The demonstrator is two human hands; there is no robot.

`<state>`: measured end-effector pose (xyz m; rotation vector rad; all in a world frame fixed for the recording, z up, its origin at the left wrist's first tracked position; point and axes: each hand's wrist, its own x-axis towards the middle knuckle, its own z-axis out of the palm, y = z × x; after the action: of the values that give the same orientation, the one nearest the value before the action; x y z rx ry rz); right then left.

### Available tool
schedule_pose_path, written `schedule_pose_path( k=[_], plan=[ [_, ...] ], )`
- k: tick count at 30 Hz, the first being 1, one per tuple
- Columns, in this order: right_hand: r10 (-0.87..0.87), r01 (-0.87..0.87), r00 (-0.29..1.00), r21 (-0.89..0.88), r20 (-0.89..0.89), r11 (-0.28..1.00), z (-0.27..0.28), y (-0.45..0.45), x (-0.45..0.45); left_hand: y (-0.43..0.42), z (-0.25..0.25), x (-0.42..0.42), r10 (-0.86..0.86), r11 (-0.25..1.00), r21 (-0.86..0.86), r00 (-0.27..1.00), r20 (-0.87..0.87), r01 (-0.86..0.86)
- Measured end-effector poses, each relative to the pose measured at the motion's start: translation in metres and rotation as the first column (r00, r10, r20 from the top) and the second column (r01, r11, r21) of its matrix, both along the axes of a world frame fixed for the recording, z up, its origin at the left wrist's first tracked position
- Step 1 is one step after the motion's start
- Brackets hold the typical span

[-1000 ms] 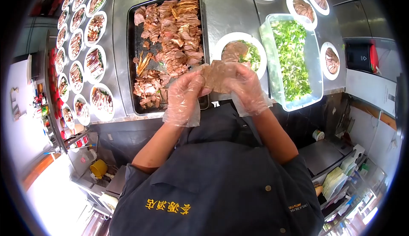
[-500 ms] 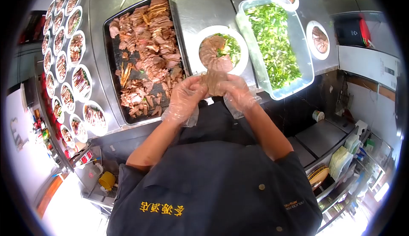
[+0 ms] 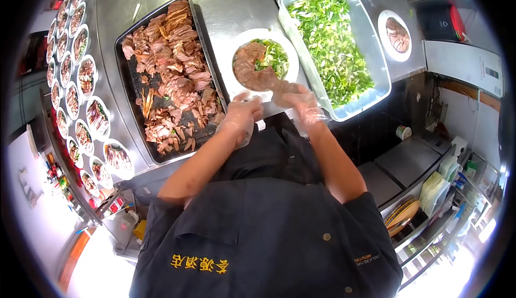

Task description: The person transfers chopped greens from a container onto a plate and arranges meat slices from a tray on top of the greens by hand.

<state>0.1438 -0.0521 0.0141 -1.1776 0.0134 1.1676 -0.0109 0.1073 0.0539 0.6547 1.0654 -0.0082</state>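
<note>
While both forearms angle forward and inward from bent elbows, the right hand, in a clear plastic glove, grips a slice of meat at its fingertips, over the near rim of a white plate. Gloved likewise, the left hand has its fingers curled close by that rim; whether it pinches anything, I cannot tell. On the tabletop, the plate, bearing meat and greens, stands between a dark tray of sliced meat and a tub of chopped greens.
</note>
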Motion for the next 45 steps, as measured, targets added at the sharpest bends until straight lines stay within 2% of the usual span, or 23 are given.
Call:
schedule_pose_path(
  k=[2, 3, 7, 8, 10, 11, 14, 16, 18, 19, 21, 22, 23, 24, 26, 28, 30, 33, 35, 36, 38, 42, 45],
  plan=[
    [-0.021, 0.059, 0.983, -0.209, 0.181, 0.976, 0.017, 0.012, 0.011, 0.006, -0.047, -0.003, 0.094, 0.995, 0.058, 0.967, -0.239, -0.083],
    [0.012, 0.036, 0.975, -0.21, 0.223, 0.977, 0.018, 0.013, 0.016, 0.007, -0.022, 0.015, 0.115, 0.989, 0.128, 0.92, -0.375, -0.071],
    [0.076, 0.012, 0.947, -0.272, 0.311, 0.962, -0.001, 0.011, 0.025, 0.023, -0.104, 0.024, 0.248, 0.941, 0.264, 0.962, -0.117, -0.21],
    [0.06, 0.019, 0.958, -0.269, 0.282, 0.963, 0.008, 0.014, 0.022, 0.03, -0.099, 0.032, 0.13, 0.925, 0.38, 0.947, -0.293, -0.01],
    [0.056, 0.015, 0.966, -0.27, 0.254, 0.963, 0.016, 0.012, 0.018, 0.043, -0.074, 0.042, -0.024, 0.781, 0.468, 0.768, -0.64, 0.414],
    [0.081, -0.008, 0.962, -0.272, 0.26, 0.962, 0.017, 0.011, 0.018, 0.055, -0.044, 0.047, -0.061, 0.701, 0.529, 0.779, -0.623, 0.478],
    [0.155, -0.074, 0.954, -0.3, 0.258, 0.951, 0.037, 0.018, 0.014, 0.101, -0.067, 0.05, -0.153, 0.598, 0.589, 0.799, -0.582, 0.544],
    [0.207, -0.12, 0.945, -0.319, 0.255, 0.94, 0.042, 0.03, 0.007, 0.108, -0.069, 0.048, 0.038, 0.335, 0.846, 0.891, -0.453, 0.415],
    [0.177, -0.134, 0.964, -0.212, 0.197, 0.968, 0.031, 0.044, 0.003, 0.119, -0.05, 0.05, 0.09, 0.494, 0.849, 0.961, -0.262, 0.185],
    [0.178, -0.152, 0.959, -0.132, 0.219, 0.98, 0.009, 0.046, 0.004, 0.118, -0.047, 0.048, 0.101, 0.495, 0.85, 0.96, -0.262, 0.18],
    [0.22, -0.184, 0.934, -0.15, 0.281, 0.971, -0.001, 0.067, 0.004, 0.113, -0.041, 0.039, 0.205, 0.601, 0.799, 0.972, -0.116, -0.031],
    [0.252, -0.203, 0.905, -0.171, 0.342, 0.964, -0.005, 0.077, 0.002, 0.111, -0.038, 0.031, 0.213, 0.598, 0.8, 0.97, -0.117, -0.034],
    [0.333, -0.211, 0.868, -0.336, 0.368, 0.918, -0.005, 0.087, 0.002, 0.108, -0.033, 0.023, 0.108, 0.609, 0.788, 0.975, -0.192, 0.087],
    [0.337, -0.214, 0.867, -0.335, 0.369, 0.918, -0.019, 0.088, 0.001, 0.103, -0.029, 0.015, 0.002, 0.607, 0.767, 0.965, -0.263, 0.208],
    [0.307, -0.074, 0.752, -0.389, 0.583, 0.918, -0.033, 0.094, -0.005, 0.092, -0.03, 0.006, 0.009, 0.641, 0.742, 0.964, -0.265, 0.197],
    [0.343, -0.076, 0.729, -0.427, 0.592, 0.901, -0.021, 0.091, -0.01, 0.086, -0.04, -0.005, -0.063, 0.526, 0.822, 0.974, -0.22, 0.219],
    [0.379, -0.077, 0.705, -0.466, 0.6, 0.881, -0.017, 0.092, -0.015, 0.081, -0.039, -0.009, -0.05, 0.512, 0.83, 0.972, -0.23, 0.223],
    [0.254, -0.065, 0.794, -0.338, 0.552, 0.939, -0.032, 0.093, -0.019, 0.077, -0.041, -0.011, -0.108, 0.424, 0.873, 0.971, -0.214, 0.24],
    [0.291, 0.022, 0.698, -0.426, 0.655, 0.904, -0.032, 0.098, -0.019, 0.077, -0.037, -0.004, -0.159, 0.232, 0.856, 0.886, -0.436, 0.463],
    [0.293, 0.021, 0.695, -0.426, 0.657, 0.905, -0.029, 0.1, -0.019, 0.077, -0.035, -0.004, -0.156, 0.233, 0.857, 0.888, -0.433, 0.459],
    [0.345, 0.012, 0.656, -0.466, 0.672, 0.884, -0.022, 0.1, -0.019, 0.073, -0.032, -0.005, -0.178, 0.09, 0.867, 0.864, -0.471, 0.491],
    [0.265, 0.039, 0.596, -0.357, 0.758, 0.933, -0.031, 0.102, -0.017, 0.067, -0.043, 0.004, -0.16, 0.165, 0.827, 0.842, -0.515, 0.537],
    [0.377, 0.043, 0.54, -0.473, 0.752, 0.88, -0.019, 0.11, -0.016, 0.061, -0.05, 0.006, -0.077, 0.241, 0.856, 0.889, -0.452, 0.457]
  ],
)
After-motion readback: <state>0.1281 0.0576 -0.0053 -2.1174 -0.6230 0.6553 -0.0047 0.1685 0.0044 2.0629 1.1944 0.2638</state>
